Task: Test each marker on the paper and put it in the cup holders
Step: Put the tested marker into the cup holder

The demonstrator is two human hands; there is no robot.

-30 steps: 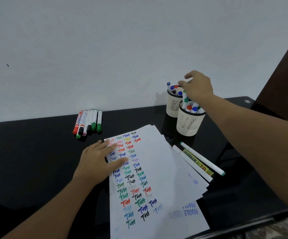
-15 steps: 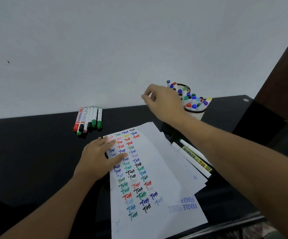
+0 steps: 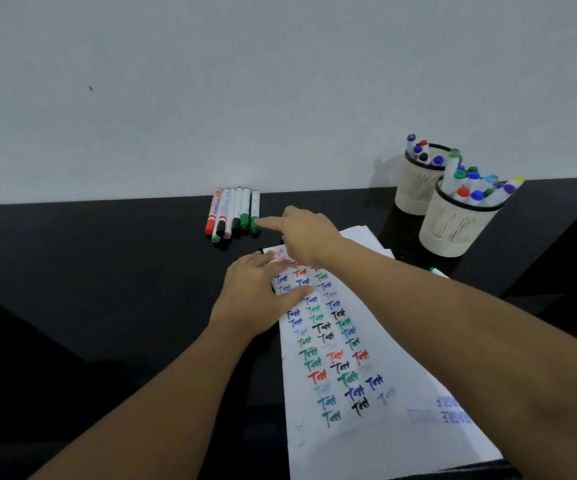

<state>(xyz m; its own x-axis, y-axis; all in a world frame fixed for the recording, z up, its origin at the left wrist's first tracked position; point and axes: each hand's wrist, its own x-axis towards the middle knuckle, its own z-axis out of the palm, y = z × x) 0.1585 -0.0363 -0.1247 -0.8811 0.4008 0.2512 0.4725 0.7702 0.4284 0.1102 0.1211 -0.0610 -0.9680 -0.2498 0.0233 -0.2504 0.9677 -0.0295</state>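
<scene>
A white paper (image 3: 366,427) covered with coloured "Test" marks lies on the black table (image 3: 89,289). My left hand (image 3: 256,296) presses flat on its upper left part. Several markers (image 3: 233,211) lie in a row by the wall. My right hand (image 3: 306,233) reaches across the paper, its index finger stretched out and touching the green cap of the rightmost marker (image 3: 255,211). Two cream cup holders (image 3: 453,223) (image 3: 415,188) at the back right are full of markers.
A white wall rises straight behind the table. More sheets (image 3: 363,235) stick out from under the top paper. The tip of another marker (image 3: 437,271) shows beyond my right forearm. A dark wooden panel closes off the right side.
My right hand left the cup holders and swept left across the paper to the row of markers. The left hand stayed on the paper.
</scene>
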